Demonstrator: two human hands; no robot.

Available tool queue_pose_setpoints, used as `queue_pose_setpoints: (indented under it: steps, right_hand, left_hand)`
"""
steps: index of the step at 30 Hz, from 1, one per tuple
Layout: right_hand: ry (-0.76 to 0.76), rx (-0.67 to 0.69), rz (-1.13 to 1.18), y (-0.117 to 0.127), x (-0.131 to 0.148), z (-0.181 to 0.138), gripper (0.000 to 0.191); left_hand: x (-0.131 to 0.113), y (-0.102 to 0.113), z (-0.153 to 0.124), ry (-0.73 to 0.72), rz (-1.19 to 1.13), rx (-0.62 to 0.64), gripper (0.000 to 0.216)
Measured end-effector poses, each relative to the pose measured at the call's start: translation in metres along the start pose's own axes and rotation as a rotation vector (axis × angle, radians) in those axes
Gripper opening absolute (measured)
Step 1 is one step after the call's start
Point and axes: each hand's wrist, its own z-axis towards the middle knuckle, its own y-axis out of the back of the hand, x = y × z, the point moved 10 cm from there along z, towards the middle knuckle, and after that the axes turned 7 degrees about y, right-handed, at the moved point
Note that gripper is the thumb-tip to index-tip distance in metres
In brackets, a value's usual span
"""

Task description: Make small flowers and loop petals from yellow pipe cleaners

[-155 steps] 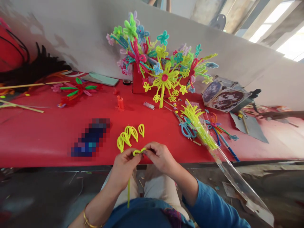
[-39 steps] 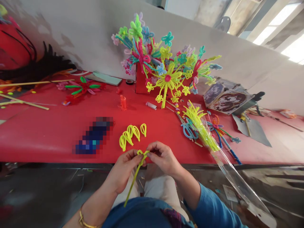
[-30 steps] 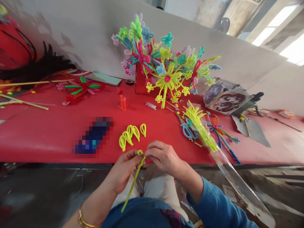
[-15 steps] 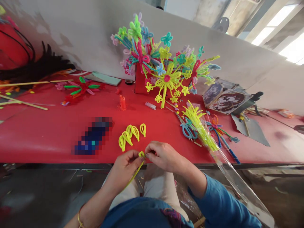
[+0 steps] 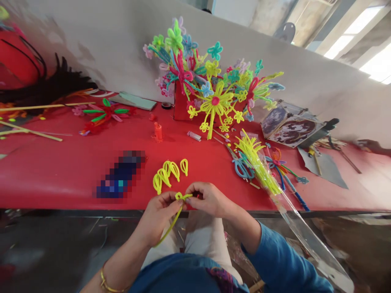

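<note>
A yellow pipe cleaner [image 5: 172,226] is pinched between both hands near the table's front edge. My left hand [image 5: 161,213] grips it beside a small bent loop, and its long tail hangs below the fingers. My right hand [image 5: 210,200] pinches a short end that sticks out to the right of the loop. Just beyond the hands lie several yellow pipe-cleaner loops [image 5: 164,176] in a slanting row, with a single smaller loop [image 5: 184,167] to their right.
The red table [image 5: 61,171] bears a blurred dark phone-like object [image 5: 120,175] at left and blue-handled scissors [image 5: 242,168] at right. Beside them, a clear bag of yellow pipe cleaners [image 5: 262,171] overhangs the edge. Pipe-cleaner flowers [image 5: 215,100] and an orange candle [image 5: 158,132] stand behind.
The yellow loop between my fingers is larger, and a short end now shows to its right. At the far right edge, another person's hand has come further into view.
</note>
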Motion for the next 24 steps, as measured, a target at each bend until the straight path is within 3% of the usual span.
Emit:
queue_pose_setpoints:
  steps: [4, 9, 12, 16, 21, 24]
  right_hand:
    - [-0.054, -0.038, 0.215, -0.007, -0.007, -0.001, 0.009]
    - [-0.14, -0.12, 0.294, -0.011, -0.018, 0.0, 0.004]
    - [-0.146, -0.119, 0.271, -0.01, -0.017, -0.001, 0.004]
    - [-0.111, -0.12, 0.137, -0.002, -0.014, -0.001, 0.01]
    - [-0.163, -0.111, 0.194, -0.006, -0.026, 0.001, 0.012]
    - [-0.169, -0.113, 0.276, -0.011, -0.03, 0.002, 0.012]
  left_hand:
    - [0.006, -0.005, 0.001, 0.018, -0.122, 0.038, 0.011]
    - [0.006, 0.001, 0.002, -0.054, -0.175, -0.031, 0.011]
    - [0.01, -0.003, 0.005, -0.033, -0.21, 0.0, 0.01]
    - [0.008, -0.002, 0.004, -0.043, -0.034, -0.015, 0.008]
    - [-0.011, 0.008, -0.006, -0.237, 0.355, -0.157, 0.007]
    - [-0.006, 0.009, -0.004, -0.212, 0.234, -0.135, 0.007]
